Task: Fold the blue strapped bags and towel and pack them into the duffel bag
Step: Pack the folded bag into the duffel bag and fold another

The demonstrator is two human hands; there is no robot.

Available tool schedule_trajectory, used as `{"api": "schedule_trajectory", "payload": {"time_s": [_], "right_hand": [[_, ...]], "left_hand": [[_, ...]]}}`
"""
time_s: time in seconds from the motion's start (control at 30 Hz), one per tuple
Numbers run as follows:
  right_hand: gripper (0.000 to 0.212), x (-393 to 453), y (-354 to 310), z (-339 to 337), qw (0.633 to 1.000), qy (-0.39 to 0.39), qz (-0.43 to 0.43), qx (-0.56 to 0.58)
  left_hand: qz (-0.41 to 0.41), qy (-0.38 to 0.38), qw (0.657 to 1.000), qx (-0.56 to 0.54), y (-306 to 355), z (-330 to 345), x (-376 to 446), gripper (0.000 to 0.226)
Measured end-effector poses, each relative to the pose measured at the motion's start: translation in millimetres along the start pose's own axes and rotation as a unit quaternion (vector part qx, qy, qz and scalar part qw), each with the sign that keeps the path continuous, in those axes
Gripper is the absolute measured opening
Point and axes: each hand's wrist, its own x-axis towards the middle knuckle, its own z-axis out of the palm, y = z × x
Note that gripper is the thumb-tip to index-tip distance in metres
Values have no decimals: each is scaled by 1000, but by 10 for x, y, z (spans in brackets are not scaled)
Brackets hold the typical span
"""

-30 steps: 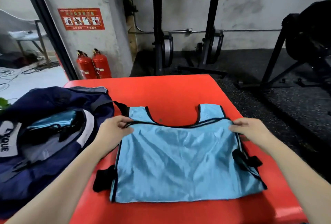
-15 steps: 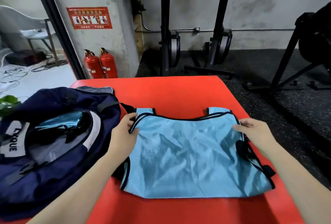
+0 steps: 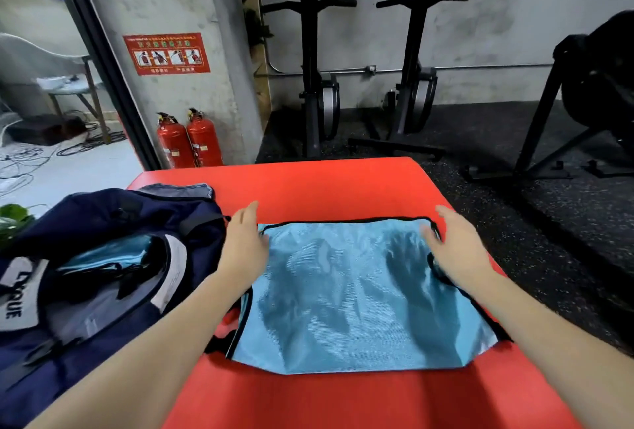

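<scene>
A light blue strapped bag [image 3: 356,294] with black trim lies flat on the red table [image 3: 329,185], its strap tabs folded under at the far edge. My left hand [image 3: 245,243] rests at its far left corner with fingers straight. My right hand [image 3: 456,246] lies flat on its far right corner, fingers extended. A navy duffel bag [image 3: 103,277] sits open on the left of the table, with another light blue piece [image 3: 113,257] inside it.
Two red fire extinguishers [image 3: 188,138] stand on the floor beyond the table's far left. Black gym machines [image 3: 315,61] line the back wall, and a black frame [image 3: 583,113] stands at the right. The table's right edge drops to dark rubber flooring.
The blue bag's top strap tabs have been folded under, leaving a straight far edge. Both hands have let go of the corners and now lie flat with straight fingers.
</scene>
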Motion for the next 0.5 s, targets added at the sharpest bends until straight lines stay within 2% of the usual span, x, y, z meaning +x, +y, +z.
{"api": "schedule_trajectory", "payload": {"time_s": [0.03,0.1,0.17,0.2,0.27,0.37,0.43,0.5], "right_hand": [[53,-158,-70,53,998,-7,-56,-10],[49,-572,-286,171,985,-83,-149,-11],[54,-910,-428,283,965,-156,-208,-31],[62,-971,-392,337,960,-168,-217,-52],[84,-933,-161,370,969,-145,-175,-101],[115,-764,272,264,981,-97,-57,-155],[108,-759,359,243,978,-91,-36,-182],[82,-789,343,255,979,-60,-2,-194]], "left_hand": [[48,1,999,7,72,26,-121,58],[134,-37,990,-15,278,117,-433,47],[170,-112,979,-28,434,282,-733,41],[166,-141,976,-16,461,364,-842,42],[116,-180,974,76,287,469,-961,56],[78,-163,960,215,-184,363,-979,108],[76,-149,958,235,-374,297,-983,120],[58,-137,962,229,-416,257,-998,123]]}}
